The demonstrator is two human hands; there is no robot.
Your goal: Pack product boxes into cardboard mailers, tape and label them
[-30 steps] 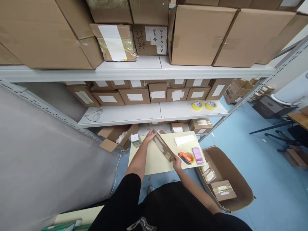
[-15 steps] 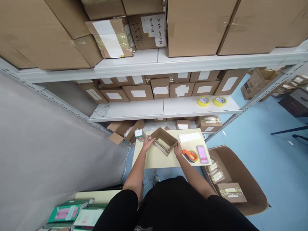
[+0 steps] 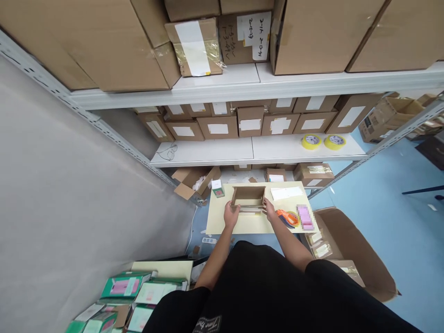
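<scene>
Between my two hands is an open cardboard box [image 3: 248,192], its long side facing me, over the pale yellow table. My left hand [image 3: 231,215] grips its near left corner, and my right hand [image 3: 269,209] holds the right side. Through the top I see a pale interior. A small green and white carton [image 3: 218,188] stands left of the box. Right of my right hand lies an orange-handled tool [image 3: 287,217], partly over a yellow ring. Beside it is a blurred pink item [image 3: 305,217]. White sheets [image 3: 286,192] rest behind these.
A shelf [image 3: 222,151] with labelled boxes and two yellow tape rolls [image 3: 311,141] rises beyond the table [image 3: 217,224]. A large carton [image 3: 360,249] with packed parcels stands on the right. Green packages [image 3: 125,286] are stacked at lower left; an open box [image 3: 194,182] sits behind.
The cardboard box has turned from a slanted angle to face me squarely. My left hand has shifted from its left end to the near left corner. The whole view has swung left.
</scene>
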